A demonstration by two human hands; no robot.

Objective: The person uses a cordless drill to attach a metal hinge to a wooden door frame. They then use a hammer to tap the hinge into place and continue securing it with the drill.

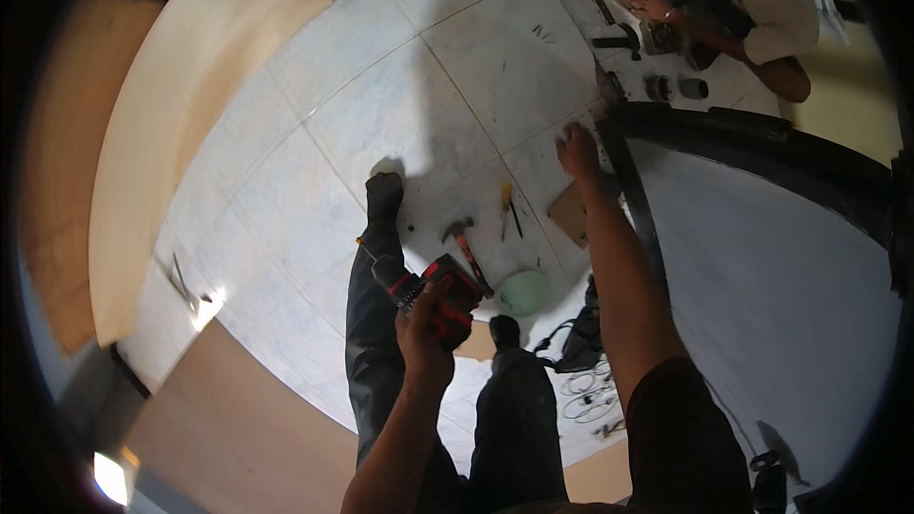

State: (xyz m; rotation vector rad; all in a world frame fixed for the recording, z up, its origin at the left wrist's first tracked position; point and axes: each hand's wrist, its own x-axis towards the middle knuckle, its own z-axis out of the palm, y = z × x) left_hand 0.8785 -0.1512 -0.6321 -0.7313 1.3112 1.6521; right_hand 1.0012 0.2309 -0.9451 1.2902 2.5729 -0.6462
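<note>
My left hand point(424, 335) is closed around the grip of a red and black power drill point(449, 284), held above my legs with its bit pointing up and to the left. My right hand point(578, 152) is stretched forward and rests on the near corner of a black frame point(762, 130) that borders a large white panel point(762, 276). On the tiled floor point(400, 114) between my hands lie a hammer point(466, 243) and a yellow-handled screwdriver point(506, 202). My dark trouser legs and one foot point(385, 195) show below the drill.
A brown cardboard piece point(571, 214) and a pale green round object point(522, 292) lie by the frame. A black bag point(577, 343) and coiled wires point(586, 392) sit lower down. Large wooden boards point(181, 105) lean at the left. Another person point(752, 9) sits at the top right among small tools.
</note>
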